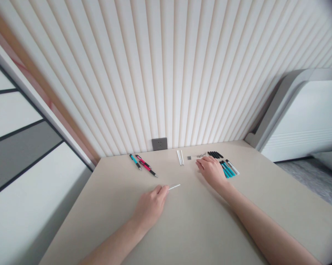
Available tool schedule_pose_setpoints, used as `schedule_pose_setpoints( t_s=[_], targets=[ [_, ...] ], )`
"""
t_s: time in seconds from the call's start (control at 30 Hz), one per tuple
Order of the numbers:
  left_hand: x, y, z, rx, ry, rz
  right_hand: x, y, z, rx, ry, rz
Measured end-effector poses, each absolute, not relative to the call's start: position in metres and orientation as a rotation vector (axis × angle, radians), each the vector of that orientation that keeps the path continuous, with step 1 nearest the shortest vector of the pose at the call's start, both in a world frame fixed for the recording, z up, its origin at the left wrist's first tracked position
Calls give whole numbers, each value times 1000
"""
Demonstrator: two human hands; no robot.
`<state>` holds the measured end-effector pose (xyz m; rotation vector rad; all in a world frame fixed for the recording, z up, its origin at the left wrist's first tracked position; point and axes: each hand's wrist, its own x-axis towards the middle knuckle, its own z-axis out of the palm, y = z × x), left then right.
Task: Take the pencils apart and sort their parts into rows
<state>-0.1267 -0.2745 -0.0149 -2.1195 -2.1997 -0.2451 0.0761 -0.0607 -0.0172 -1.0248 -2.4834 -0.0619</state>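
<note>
Left hand [152, 204], fingers clamped on 1 thin white refill [174, 187] above the near-middle table [182, 228]. Right hand [211, 171], fingertips close together (any grip is unclear), near small metal parts [201, 155]. Far left, 3 assembled pens [146, 165]; far right, black grips [215, 154] and teal barrels [228, 170].

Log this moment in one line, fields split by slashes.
left hand: holding thin white stick / right hand: near small metal parts, grip unclear / three assembled pens: lying on table, left
</note>
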Motion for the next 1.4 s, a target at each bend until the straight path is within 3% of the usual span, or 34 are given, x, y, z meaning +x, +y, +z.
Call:
schedule_pose_setpoints(
  t_s=[0.47, 1.4],
  targets=[
    [-125, -276, -12, -2125, -2173, -190, 32, -34, -10, -1380, -2581, 37],
    [-126, -274, -13, -2157, -2197, -189, 51, -44, -3, -1346, -2729, 217]
  ],
)
